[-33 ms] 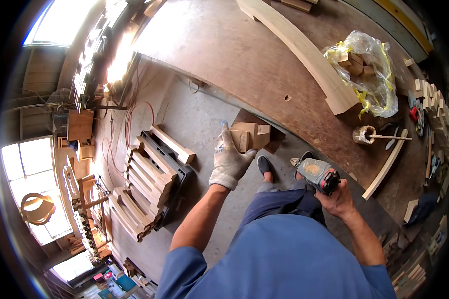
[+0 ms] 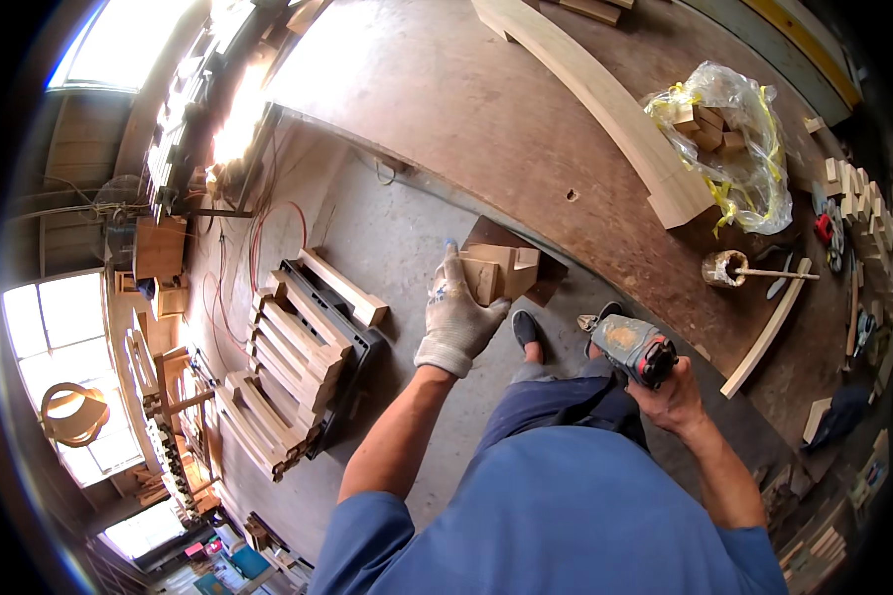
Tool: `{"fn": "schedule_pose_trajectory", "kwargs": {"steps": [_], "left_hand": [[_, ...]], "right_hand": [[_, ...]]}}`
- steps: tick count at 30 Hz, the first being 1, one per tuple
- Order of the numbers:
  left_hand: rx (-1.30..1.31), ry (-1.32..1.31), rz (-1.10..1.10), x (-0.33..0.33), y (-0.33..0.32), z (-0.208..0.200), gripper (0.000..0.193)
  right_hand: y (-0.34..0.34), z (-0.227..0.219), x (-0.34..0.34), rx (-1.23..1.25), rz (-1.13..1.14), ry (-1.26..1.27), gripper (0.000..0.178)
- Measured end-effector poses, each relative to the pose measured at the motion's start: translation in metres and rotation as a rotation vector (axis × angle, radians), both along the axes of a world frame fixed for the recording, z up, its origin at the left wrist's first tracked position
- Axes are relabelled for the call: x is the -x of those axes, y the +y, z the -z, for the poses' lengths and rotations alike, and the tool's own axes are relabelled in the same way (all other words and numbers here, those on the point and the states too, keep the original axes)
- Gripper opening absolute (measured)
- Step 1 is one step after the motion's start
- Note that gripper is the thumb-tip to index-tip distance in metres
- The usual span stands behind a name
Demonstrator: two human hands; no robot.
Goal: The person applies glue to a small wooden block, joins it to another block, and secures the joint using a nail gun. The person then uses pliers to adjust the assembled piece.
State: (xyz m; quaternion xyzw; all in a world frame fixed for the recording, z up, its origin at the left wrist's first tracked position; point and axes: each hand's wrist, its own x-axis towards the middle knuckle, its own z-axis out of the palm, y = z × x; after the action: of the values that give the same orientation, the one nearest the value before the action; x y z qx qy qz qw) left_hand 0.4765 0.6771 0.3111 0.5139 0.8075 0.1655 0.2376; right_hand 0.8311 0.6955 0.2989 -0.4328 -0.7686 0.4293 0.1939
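Observation:
My left hand (image 2: 456, 317), in a white knit glove, grips a cluster of small light wooden blocks (image 2: 496, 270) at the near edge of the brown workbench (image 2: 446, 89). The blocks rest over a dark board that sticks out from under the bench edge. My right hand (image 2: 673, 395) is bare and holds a grey power tool (image 2: 633, 347) with red trim and an orange label, low beside my hip and apart from the blocks.
On the bench lie a long curved wooden beam (image 2: 605, 94), a clear plastic bag of wood offcuts (image 2: 734, 139), a small pot with a stick (image 2: 726, 268) and a thin curved strip (image 2: 769, 327). Stacked wooden pieces (image 2: 298, 367) sit on a black pallet on the floor to my left.

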Motion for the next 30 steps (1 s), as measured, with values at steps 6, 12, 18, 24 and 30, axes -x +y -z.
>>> {"fn": "schedule_pose_trajectory", "kwargs": {"steps": [6,12,18,24,30], "left_hand": [[0.031,0.222,0.542,0.024,0.015,-0.023,0.099],[0.136,0.087,0.457,0.026,0.010,-0.028,0.097],[0.025,0.017,0.292,0.036,-0.006,-0.015,0.100],[-0.082,-0.006,0.190,0.039,-0.033,-0.012,0.104],[-0.462,0.173,0.308,-0.019,-0.090,-0.021,0.053]], "right_hand": [[0.003,-0.006,0.001,-0.045,-0.041,-0.010,0.020],[0.003,-0.005,0.005,-0.032,-0.021,0.019,0.021],[0.004,-0.011,0.011,-0.066,-0.054,0.005,0.018],[0.005,-0.005,0.012,-0.184,-0.114,-0.040,0.017],[0.006,-0.004,0.015,-0.223,-0.161,-0.102,0.017]]}}
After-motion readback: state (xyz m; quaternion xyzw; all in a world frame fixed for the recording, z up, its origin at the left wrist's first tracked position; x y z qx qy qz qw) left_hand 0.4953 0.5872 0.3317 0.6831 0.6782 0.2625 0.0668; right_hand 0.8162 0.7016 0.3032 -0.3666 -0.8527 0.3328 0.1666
